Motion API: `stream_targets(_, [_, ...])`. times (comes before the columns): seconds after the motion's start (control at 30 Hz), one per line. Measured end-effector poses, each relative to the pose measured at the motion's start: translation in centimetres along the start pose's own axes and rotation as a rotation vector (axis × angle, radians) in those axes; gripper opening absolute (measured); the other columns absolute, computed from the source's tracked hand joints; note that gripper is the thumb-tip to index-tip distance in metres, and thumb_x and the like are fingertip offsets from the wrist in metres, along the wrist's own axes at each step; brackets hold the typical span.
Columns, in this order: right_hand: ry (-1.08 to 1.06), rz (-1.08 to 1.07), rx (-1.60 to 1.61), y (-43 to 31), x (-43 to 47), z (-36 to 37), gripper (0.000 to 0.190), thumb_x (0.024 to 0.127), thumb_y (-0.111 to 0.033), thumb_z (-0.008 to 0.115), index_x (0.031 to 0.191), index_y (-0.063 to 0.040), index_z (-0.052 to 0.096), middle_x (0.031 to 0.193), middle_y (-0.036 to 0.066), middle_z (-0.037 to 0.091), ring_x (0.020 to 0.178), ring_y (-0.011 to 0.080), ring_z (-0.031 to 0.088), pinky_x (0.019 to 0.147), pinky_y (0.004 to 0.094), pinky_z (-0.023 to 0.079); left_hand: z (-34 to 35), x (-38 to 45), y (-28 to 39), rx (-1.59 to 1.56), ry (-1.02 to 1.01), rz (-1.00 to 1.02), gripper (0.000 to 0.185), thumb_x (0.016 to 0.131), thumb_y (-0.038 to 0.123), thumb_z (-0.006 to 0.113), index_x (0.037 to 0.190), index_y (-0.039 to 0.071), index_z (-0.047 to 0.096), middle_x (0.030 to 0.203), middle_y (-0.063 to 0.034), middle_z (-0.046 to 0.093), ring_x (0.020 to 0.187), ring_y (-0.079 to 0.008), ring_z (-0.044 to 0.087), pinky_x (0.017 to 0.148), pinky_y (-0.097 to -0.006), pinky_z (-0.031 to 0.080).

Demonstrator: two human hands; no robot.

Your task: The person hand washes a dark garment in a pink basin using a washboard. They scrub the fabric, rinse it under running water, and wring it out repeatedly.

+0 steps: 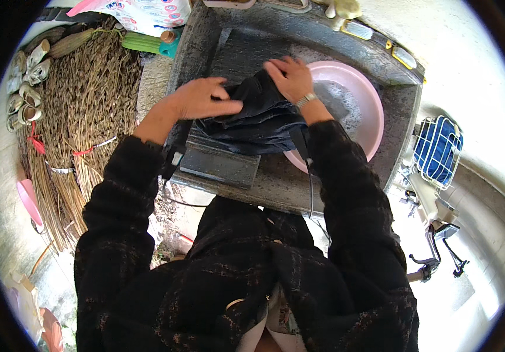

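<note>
A bunched dark wet-looking cloth (256, 119) lies over the ribbed washboard (234, 53) of a stone laundry sink (411, 110). At the cloth's left side is my left hand (201, 99), its thumb and fingers apart. The blur hides whether it pinches any fabric. My right hand (293, 81) holds the cloth's raised upper right edge, its fingers blurred. A metal watch band (306, 100) circles that wrist. Partly behind my right forearm, a pink plastic basin (375, 105) holds sudsy water (342, 103).
Brushes (357, 30) lie along the sink's back ledge. A loofah-like green gourd (144, 42) and a teal bottle (171, 44) are at its left corner. Bundled dry stalks (89, 88) and shoes (28, 103) are to the left. A bicycle-like vehicle with a white basket (439, 152) stands right.
</note>
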State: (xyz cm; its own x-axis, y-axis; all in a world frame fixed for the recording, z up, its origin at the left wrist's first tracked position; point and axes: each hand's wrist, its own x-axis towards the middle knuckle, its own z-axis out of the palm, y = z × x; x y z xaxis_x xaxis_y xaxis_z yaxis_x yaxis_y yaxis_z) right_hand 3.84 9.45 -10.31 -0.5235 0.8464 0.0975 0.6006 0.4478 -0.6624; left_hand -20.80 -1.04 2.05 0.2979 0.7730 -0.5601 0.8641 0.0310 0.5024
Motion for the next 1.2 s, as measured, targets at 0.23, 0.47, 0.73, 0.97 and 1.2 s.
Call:
stream_targets(0.23, [-0.454, -0.162, -0.196, -9.7, -1.1, -0.2, 0.041, 0.099, -0.05, 0.05, 0.118, -0.023, 0.075, 0.105, 0.012, 0.075, 0.097, 0.0367, 0.068, 0.086, 0.0472, 0.055, 7.4, -0.8, 0.2, -0.368, 0.522, -0.196, 0.058, 0.105, 0.055, 0.041, 0.124, 0.006, 0.066, 0.111, -0.0269, 0.069, 0.107, -0.0438, 0.065, 0.088, -0.0503, 0.051])
stream_targets(0.47, [0.096, -0.283, 0.004, -12.6, -10.8, 0.7, 0.02, 0.081, -0.03, 0.069, 0.093, -0.015, 0.073, 0.099, 0.001, 0.069, 0.108, 0.0273, 0.059, 0.097, 0.0477, 0.038, 15.5, -6.4, 5.0, -0.012, 1.054, -0.065, 0.021, 0.093, 0.024, 0.061, 0.104, 0.009, 0.069, 0.103, -0.0111, 0.063, 0.102, -0.0311, 0.059, 0.097, -0.0512, 0.041])
stream_targets(0.73, [-0.369, 0.031, -0.282, -3.0, 3.9, 6.6, 0.056, 0.093, -0.054, 0.054, 0.115, -0.008, 0.074, 0.124, 0.022, 0.067, 0.115, 0.0407, 0.063, 0.099, 0.052, 0.05, 8.1, 6.5, -3.8, 0.26, 0.988, -0.106, 0.038, 0.102, 0.036, 0.051, 0.088, 0.008, 0.073, 0.096, -0.0129, 0.07, 0.096, -0.0354, 0.064, 0.086, -0.0509, 0.047])
stream_targets(0.97, [0.073, -0.187, 0.038, -14.7, -12.0, 0.3, 0.031, 0.072, -0.032, 0.076, 0.098, -0.016, 0.073, 0.114, 0.002, 0.065, 0.118, 0.027, 0.059, 0.107, 0.0547, 0.03, 14.5, -5.7, 3.1, -0.213, 1.035, -0.021, 0.009, 0.087, 0.019, 0.067, 0.085, 0.011, 0.064, 0.089, -0.0076, 0.061, 0.095, -0.0334, 0.06, 0.096, -0.0484, 0.043])
stream_targets(1.2, [-0.211, 0.046, -0.24, -9.1, 2.3, 5.9, 0.039, 0.087, -0.05, 0.062, 0.104, -0.017, 0.075, 0.117, 0.011, 0.07, 0.117, 0.0354, 0.06, 0.104, 0.0573, 0.037, 7.9, 5.9, -3.2, -0.084, 0.837, -0.421, 0.04, 0.104, 0.031, 0.047, 0.088, 0.003, 0.072, 0.097, -0.0196, 0.07, 0.101, -0.0422, 0.063, 0.085, -0.0514, 0.049])
